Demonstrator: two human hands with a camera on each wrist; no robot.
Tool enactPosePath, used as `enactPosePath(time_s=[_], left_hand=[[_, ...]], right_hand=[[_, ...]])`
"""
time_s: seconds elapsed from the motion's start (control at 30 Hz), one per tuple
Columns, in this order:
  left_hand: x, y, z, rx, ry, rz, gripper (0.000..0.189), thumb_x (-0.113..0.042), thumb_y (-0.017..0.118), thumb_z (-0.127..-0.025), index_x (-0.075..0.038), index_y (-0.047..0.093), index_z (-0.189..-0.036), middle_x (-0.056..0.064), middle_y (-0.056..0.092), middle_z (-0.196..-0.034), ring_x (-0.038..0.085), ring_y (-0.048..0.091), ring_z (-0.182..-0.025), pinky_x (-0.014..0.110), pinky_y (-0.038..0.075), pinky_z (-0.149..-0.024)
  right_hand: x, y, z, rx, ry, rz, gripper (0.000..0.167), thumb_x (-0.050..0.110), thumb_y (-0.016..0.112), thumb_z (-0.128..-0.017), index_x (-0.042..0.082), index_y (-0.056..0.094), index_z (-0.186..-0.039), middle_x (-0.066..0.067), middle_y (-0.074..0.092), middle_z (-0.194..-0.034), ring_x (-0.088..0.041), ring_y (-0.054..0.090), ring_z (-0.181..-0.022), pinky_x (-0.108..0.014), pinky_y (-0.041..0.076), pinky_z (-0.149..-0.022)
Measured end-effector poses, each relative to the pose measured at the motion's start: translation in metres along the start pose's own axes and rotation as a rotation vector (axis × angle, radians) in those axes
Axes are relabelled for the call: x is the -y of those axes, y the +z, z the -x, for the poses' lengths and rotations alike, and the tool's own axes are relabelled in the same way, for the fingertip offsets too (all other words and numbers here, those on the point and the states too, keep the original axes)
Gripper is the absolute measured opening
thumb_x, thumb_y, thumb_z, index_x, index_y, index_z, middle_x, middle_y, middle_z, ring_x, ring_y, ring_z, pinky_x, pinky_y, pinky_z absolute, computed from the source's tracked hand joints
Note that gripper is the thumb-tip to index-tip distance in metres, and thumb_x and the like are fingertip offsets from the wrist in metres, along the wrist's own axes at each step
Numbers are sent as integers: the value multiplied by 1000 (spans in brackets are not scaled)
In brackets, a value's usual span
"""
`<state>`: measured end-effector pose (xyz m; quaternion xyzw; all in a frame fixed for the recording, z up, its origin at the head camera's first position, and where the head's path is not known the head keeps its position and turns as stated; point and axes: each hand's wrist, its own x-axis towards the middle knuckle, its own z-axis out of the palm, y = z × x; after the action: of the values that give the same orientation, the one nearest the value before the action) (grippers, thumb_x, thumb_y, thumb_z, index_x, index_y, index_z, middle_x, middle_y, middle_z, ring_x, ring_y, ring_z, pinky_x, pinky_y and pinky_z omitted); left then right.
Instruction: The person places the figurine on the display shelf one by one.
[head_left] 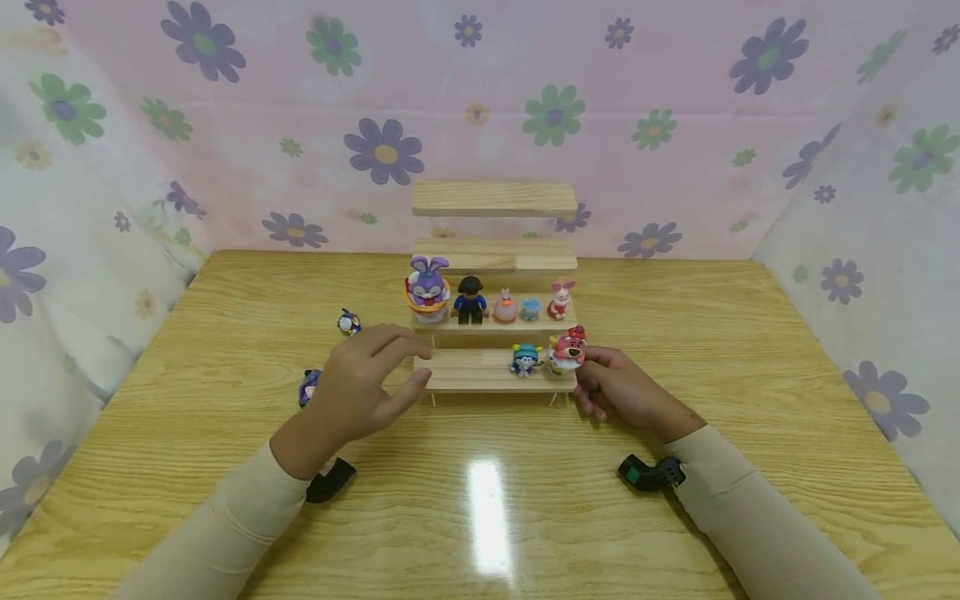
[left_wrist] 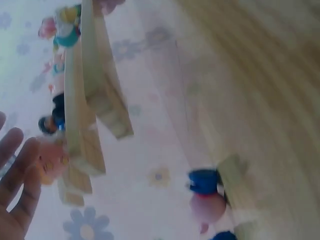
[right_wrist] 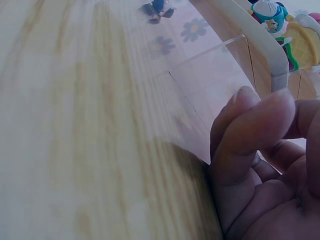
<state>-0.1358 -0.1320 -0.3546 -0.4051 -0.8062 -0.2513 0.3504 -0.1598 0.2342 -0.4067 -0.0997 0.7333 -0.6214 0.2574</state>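
My right hand (head_left: 630, 392) is at the right end of the lowest tier of a wooden stepped shelf (head_left: 457, 380). Its upper fingers grip the side of a pink bear figurine (head_left: 568, 353) with a red top; their tips are partly hidden behind it. In the right wrist view, the lower fingers (right_wrist: 250, 135) are curled beside the shelf's edge. Left of the bear stands a small blue figurine with a teal hat (head_left: 526, 360). My left hand (head_left: 367, 379) hovers by the tier's left end, fingers loosely bent, holding nothing.
On the tier above stand a purple rabbit (head_left: 427, 290), a dark-haired toy person (head_left: 470, 302), a pink duck-like figure (head_left: 506, 308), a small blue figure (head_left: 531, 309) and a piglet (head_left: 560, 301). A penguin-like figurine (head_left: 348, 322) and a dark blue figurine (head_left: 307, 387) are on the table.
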Motion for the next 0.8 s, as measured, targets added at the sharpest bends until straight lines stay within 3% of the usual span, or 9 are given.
enactPosePath(time_s=[0.2, 0.37, 0.47, 0.57, 0.8], left_hand=[[23, -12, 3, -186, -104, 36, 45, -37, 45, -104, -3, 69, -86, 11, 67, -82, 25, 62, -69, 43, 51, -60], [47, -17, 15, -197, -244, 3, 30, -24, 50, -99, -2, 67, -89, 13, 65, -80, 25, 60, -71, 43, 48, -62], [59, -21, 21, -146, -330, -13, 15, -11, 56, -95, -1, 67, -95, 15, 66, -88, 26, 62, -79, 43, 50, -66], [68, -23, 26, -58, -445, -25, 13, -7, 60, -95, -1, 67, -104, 15, 66, -99, 28, 62, -88, 43, 51, -73], [82, -24, 33, 255, -731, -35, 31, -17, 60, -100, -6, 60, -129, 19, 56, -130, 37, 56, -113, 53, 51, -84]], right_hand=[[1, 0, 1, 2, 6, -3, 27, 18, 34, -108, 1, 55, -107, -5, 57, -81, -12, 53, -57, -24, 45, -46], [2, 0, 1, 0, 7, -7, 26, 16, 33, -108, 1, 55, -106, -6, 57, -81, -12, 52, -56, -24, 44, -45], [2, 0, 1, -1, 9, 2, 26, 16, 34, -108, 1, 55, -109, -6, 56, -80, -12, 52, -56, -24, 44, -45], [2, 0, 1, -4, 8, 10, 27, 17, 34, -108, 2, 56, -112, -6, 56, -80, -13, 52, -57, -25, 45, -45], [2, 0, 2, -7, 3, 6, 24, 13, 34, -107, 0, 54, -106, -8, 56, -81, -12, 52, -56, -24, 45, -45]])
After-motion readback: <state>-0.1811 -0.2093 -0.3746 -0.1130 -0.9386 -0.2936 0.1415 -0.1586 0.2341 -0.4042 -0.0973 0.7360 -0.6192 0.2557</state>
